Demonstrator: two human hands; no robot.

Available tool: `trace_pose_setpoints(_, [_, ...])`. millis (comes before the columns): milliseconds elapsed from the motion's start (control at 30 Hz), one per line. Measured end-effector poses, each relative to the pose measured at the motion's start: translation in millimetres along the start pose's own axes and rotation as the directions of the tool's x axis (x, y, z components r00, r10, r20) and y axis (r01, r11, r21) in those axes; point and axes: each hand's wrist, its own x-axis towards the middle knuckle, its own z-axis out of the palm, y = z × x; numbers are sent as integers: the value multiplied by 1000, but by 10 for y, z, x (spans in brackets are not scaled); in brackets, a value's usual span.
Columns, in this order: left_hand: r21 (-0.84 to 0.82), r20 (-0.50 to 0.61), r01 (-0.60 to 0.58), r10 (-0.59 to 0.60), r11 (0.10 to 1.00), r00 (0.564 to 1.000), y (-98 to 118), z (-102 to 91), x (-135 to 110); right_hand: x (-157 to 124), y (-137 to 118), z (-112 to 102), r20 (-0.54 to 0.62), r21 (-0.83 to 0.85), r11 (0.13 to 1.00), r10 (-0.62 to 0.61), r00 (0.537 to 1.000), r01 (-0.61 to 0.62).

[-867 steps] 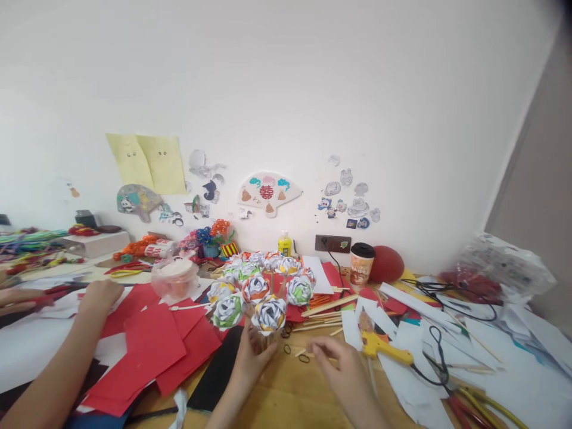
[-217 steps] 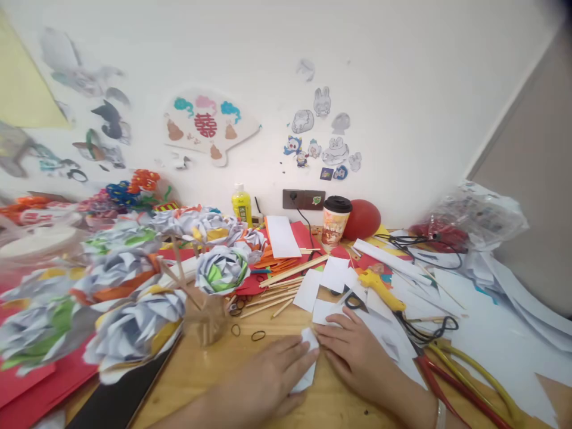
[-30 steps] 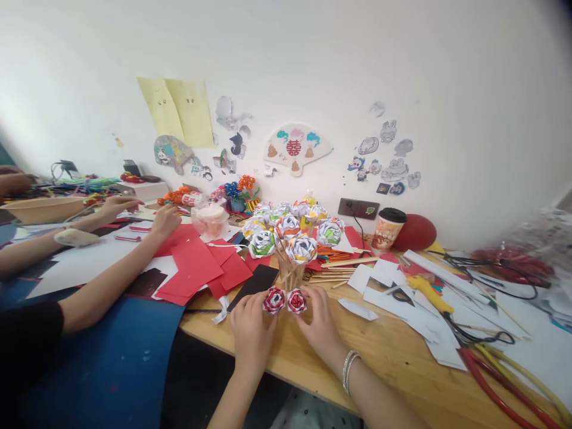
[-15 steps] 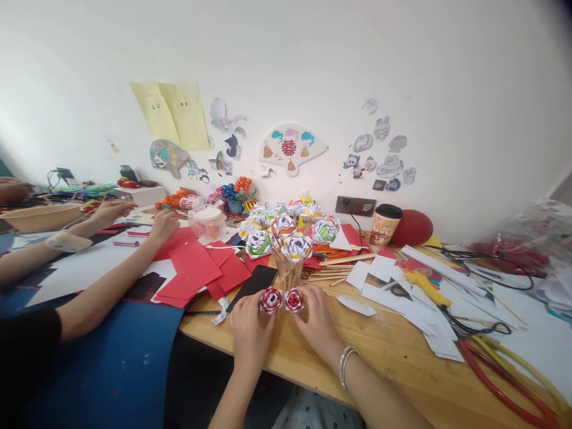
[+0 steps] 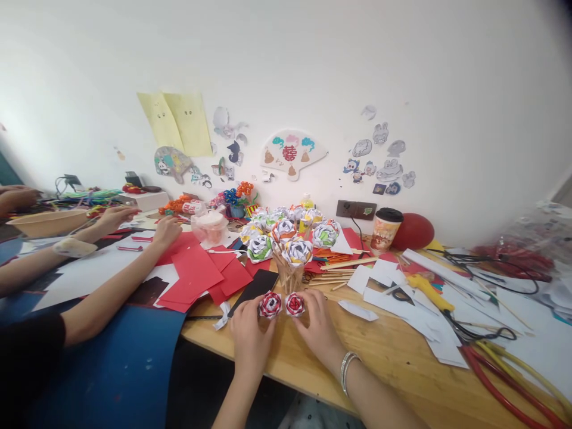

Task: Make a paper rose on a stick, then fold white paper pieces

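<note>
Two small red-and-white folded paper flowers are held side by side over the front of the wooden table [image 5: 384,363]. Fingers of my left hand [image 5: 250,328] close round the left paper flower [image 5: 270,305], which has a pale centre. My right hand [image 5: 319,322], with silver bangles at its wrist, grips the right paper flower [image 5: 295,304], whose middle is redder. Just behind them stands a cup [image 5: 291,279] of wooden sticks topped by several larger white paper flowers [image 5: 297,250] with yellow, green and orange edges.
Red paper sheets [image 5: 196,271] and a co-worker's hands [image 5: 167,231] are on the left. To the right lie white paper scraps [image 5: 397,298], a yellow-handled glue gun [image 5: 429,291] and large red-handled scissors [image 5: 496,381]. A lidded paper cup [image 5: 385,231] stands near a red balloon [image 5: 413,230].
The view has tilted slightly, so the scene sits a little lower. Both hands keep their hold on the two paper flowers, which stay side by side.
</note>
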Motion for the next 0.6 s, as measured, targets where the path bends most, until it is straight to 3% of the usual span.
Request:
trace_pose_setpoints(133, [27,-15,-18,18,999,1000,-21,-29,12,8,-5,-5,-9,-11,1000,-2,1000,2])
trace_pose_setpoints(233, [155,-81,-12,24,988,996,-119,-138,160,16,-22,10,-7,-4,1000,-6,1000,6])
trace_pose_setpoints(333, [374,-151,80,-24,924,988,-348,-321,501,23,-48,46,-9,38,999,21,1000,-21])
trace_pose_setpoints(467, [579,-134,158,-98,800,986,-809,-544,1082,32,-76,80,2,113,989,92,996,-91])
trace_pose_setpoints(600, [616,-98,274,-273,739,957,-1164,-609,1448,43,-83,70,21,95,990,99,995,-100])
